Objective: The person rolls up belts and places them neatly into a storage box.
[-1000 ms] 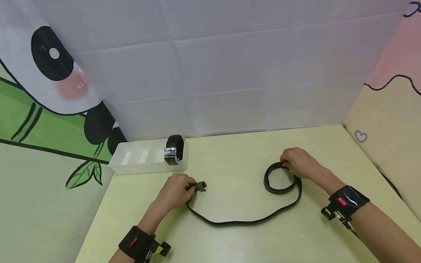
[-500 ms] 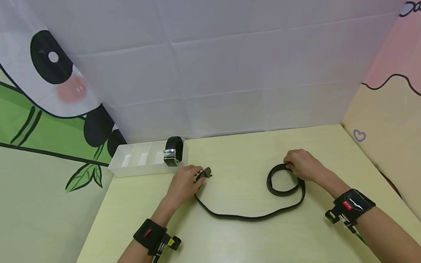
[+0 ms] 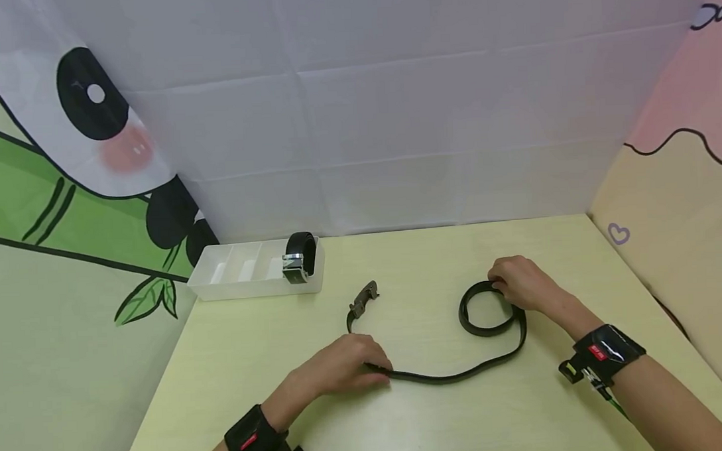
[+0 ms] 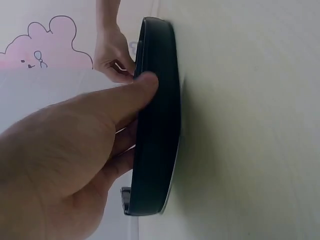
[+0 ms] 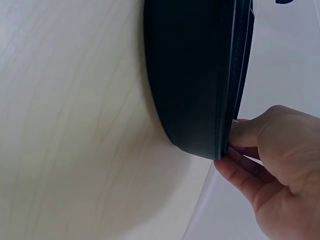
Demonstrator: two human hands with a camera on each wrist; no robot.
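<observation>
A black leather belt (image 3: 444,378) stands on its edge on the table, its right end wound into a loose coil. At its left end the grey metal buckle (image 3: 363,300) points to the back. My left hand (image 3: 348,365) holds the strap a little in front of the buckle; in the left wrist view the thumb (image 4: 140,92) lies on one face, with fingers behind the other. With fingertips, my right hand (image 3: 521,283) pinches the coil (image 3: 464,311) at its back right side. The right wrist view shows the belt's dark strap (image 5: 190,75) between thumb and fingers.
A white divided tray (image 3: 219,273) stands at the table's back left. Another rolled black belt (image 3: 302,254) with a shiny buckle sits in its right compartment. Printed cloth walls (image 3: 393,118) rise behind and beside the pale table (image 3: 427,422).
My left hand first moves up and right with the buckle, then lets it go and comes forward onto the strap. The buckle end sits further back and right. My right hand stays at the coil.
</observation>
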